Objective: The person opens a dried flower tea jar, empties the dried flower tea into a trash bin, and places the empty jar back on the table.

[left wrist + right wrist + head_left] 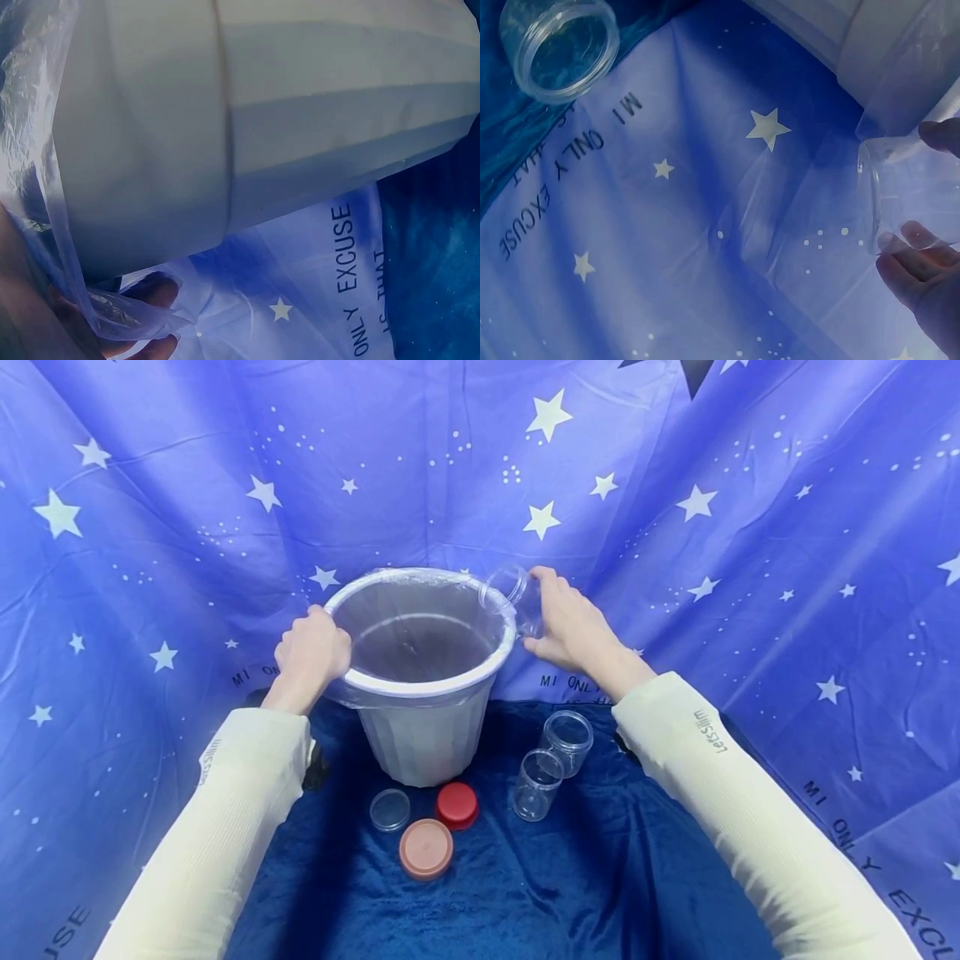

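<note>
A white ribbed bin [423,735] stands at the back of the table, lined with a clear plastic bag [341,697] folded over its rim. My left hand [313,647] grips the bin's left rim; in the left wrist view its fingers [154,292] curl around the bag's loose edge. At the bin's right rim, my right hand [573,622] holds a clear plastic jar [525,610] on its side, thumb on one side and fingers on the other. The jar's round open mouth points left and overlaps the rim in the head view. The right wrist view shows the same jar [907,187].
Two clear open jars [567,735] stand together right of the bin. In front of the bin lie a clear lid [390,810], a red lid [457,804] and a pinkish-orange lid [426,849]. Dark blue cloth [525,902] covers the table; a star-patterned curtain [420,468] hangs behind.
</note>
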